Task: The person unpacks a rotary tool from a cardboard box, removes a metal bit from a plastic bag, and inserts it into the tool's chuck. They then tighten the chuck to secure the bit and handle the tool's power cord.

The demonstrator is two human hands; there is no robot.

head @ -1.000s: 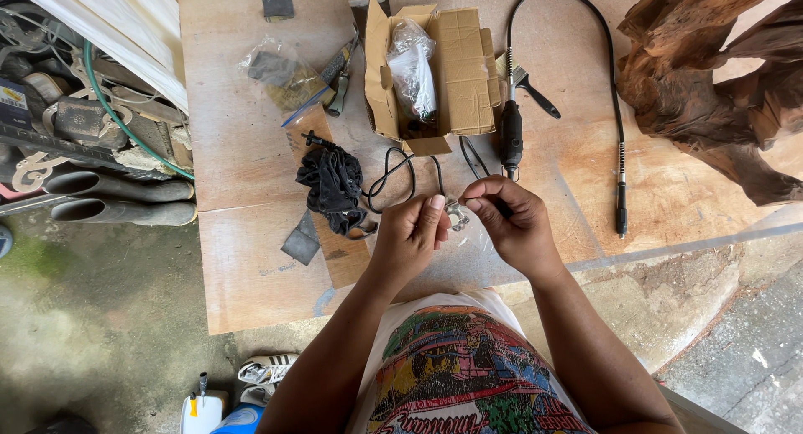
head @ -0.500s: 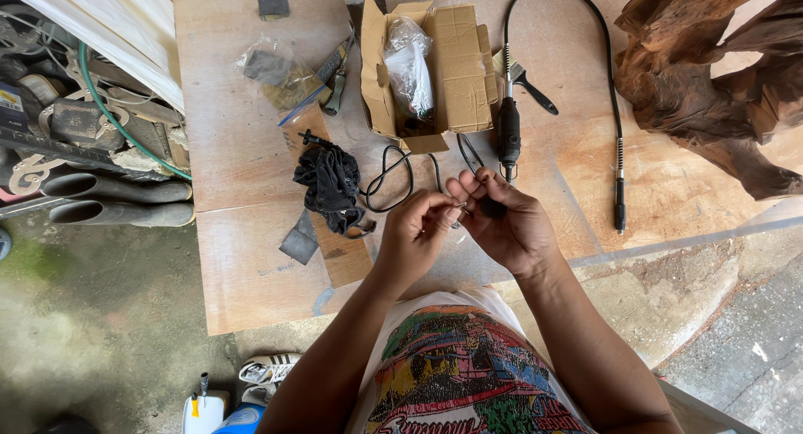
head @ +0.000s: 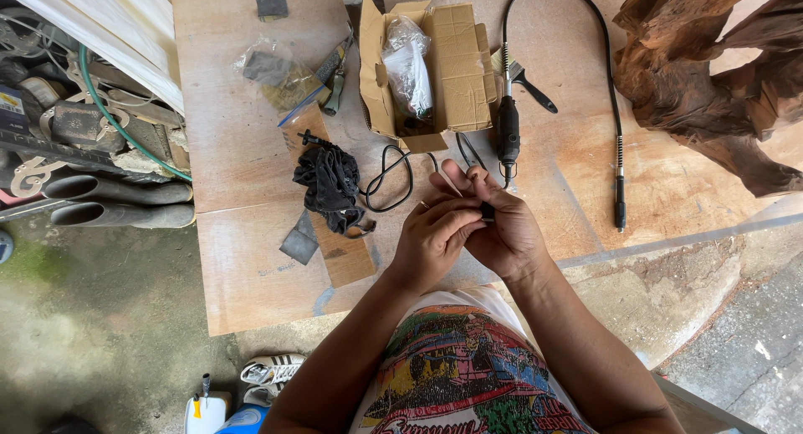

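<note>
Both hands have drawn together since a moment ago: the left hand (head: 431,237) now overlaps the right hand (head: 498,229), both pinched on a small black bit (head: 488,211) just above the plywood surface (head: 242,175), near the rotary tool handpiece (head: 508,131).

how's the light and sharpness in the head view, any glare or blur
Head view: soft even daylight, no hard shadows; mild glare on the clear plastic bag in the cardboard box; left hand and right hand look sharp, though the small dark part between them is hard to make out.
</note>
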